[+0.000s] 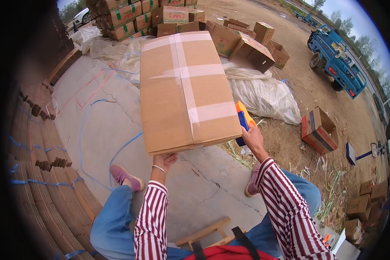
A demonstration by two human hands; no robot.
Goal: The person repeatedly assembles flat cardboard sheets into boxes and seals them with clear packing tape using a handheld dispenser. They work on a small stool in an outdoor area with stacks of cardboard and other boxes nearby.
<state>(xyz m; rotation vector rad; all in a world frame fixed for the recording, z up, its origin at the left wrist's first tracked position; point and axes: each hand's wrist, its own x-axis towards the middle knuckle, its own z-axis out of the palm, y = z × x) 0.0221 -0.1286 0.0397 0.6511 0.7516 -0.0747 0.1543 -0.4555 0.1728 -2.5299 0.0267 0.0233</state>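
A cardboard box (pixel 162 97) is held up before me, its taped side facing me. Clear tape runs along its centre seam, with three strips across it. My left hand (pixel 165 161) is under the box's near left edge, its fingers partly hidden below it. At the near right corner, my right hand (pixel 253 138) grips an orange and blue tape dispenser (pixel 243 118), which rests against the box's right side. Part of the dispenser is hidden by the box and my fingers.
Flattened cardboard bundles (pixel 52 195) tied with blue strapping lie at the left. Printed cartons (pixel 123 19) are stacked ahead, beside open boxes (pixel 252 52) and plastic sheeting (pixel 263 91). A wooden stool (pixel 204 232) is beneath me. A blue three-wheeled truck (pixel 336 61) stands far right.
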